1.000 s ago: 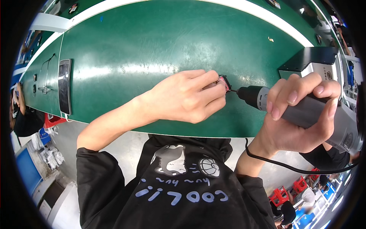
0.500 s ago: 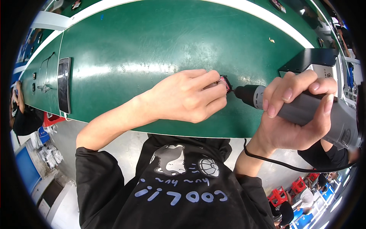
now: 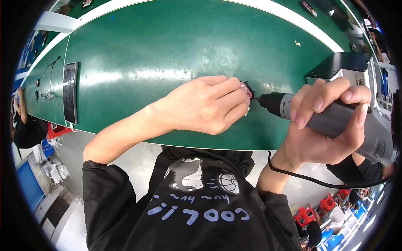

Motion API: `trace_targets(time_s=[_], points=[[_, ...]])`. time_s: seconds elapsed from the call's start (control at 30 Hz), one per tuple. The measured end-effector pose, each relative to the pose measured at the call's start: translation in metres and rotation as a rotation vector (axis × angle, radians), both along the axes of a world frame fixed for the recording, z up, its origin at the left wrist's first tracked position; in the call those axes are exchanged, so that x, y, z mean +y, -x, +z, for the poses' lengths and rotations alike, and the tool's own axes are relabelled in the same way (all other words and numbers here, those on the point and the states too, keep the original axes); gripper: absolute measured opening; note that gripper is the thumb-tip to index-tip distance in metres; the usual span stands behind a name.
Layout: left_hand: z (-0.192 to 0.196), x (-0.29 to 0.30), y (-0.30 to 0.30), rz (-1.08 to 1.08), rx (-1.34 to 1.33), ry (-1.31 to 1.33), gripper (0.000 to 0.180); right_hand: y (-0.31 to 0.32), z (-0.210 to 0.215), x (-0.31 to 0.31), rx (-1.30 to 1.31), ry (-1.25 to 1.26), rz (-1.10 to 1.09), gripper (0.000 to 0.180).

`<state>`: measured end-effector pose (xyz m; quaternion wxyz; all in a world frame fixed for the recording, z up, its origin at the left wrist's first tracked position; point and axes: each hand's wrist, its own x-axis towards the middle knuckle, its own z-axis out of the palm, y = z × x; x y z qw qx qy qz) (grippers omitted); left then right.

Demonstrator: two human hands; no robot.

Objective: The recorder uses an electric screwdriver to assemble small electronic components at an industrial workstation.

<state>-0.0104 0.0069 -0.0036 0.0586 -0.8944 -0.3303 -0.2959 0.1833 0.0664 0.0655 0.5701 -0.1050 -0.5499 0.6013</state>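
My left hand [image 3: 207,105] rests on the green table [image 3: 167,50] and pinches a small dark part with a pink edge [image 3: 247,89] between fingertips. My right hand [image 3: 324,121] is wrapped around a grey electric screwdriver [image 3: 335,121] held almost level. Its black nose and bit [image 3: 268,101] point left and meet the small part. A black cord [image 3: 310,178] hangs from the tool's rear below my wrist. Most of the part is hidden by my fingers.
A dark phone [image 3: 70,92] lies on the table at the left, next to a thin wire shape [image 3: 49,79]. A black and white box [image 3: 351,69] stands at the right behind the tool. Red stools [image 3: 307,215] and other people are on the floor below.
The screwdriver and my right hand have shifted slightly left, closer to the part. My left hand has stayed in place on the part.
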Motion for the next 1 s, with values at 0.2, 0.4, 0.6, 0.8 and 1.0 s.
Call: trace_targets(time_s=[0.2,0.4,0.6,0.8,1.0], points=[[0.000,0.000,0.000,0.000,0.009,0.004,0.031,-0.001,0.000,0.000,0.008,0.006,0.012,0.031],[0.001,0.000,0.001,-0.002,0.006,0.009,0.029,0.000,-0.001,0.001,0.037,0.008,0.020,0.031],[0.000,0.002,0.000,-0.001,-0.011,-0.002,0.029,0.000,-0.001,0.002,0.039,0.005,0.019,0.031],[-0.001,0.000,0.001,0.005,0.010,0.003,0.027,0.006,-0.003,0.001,0.048,0.006,-0.015,0.031],[-0.002,0.000,0.001,0.011,-0.022,-0.001,0.026,0.010,0.000,0.000,0.034,0.017,-0.057,0.031]])
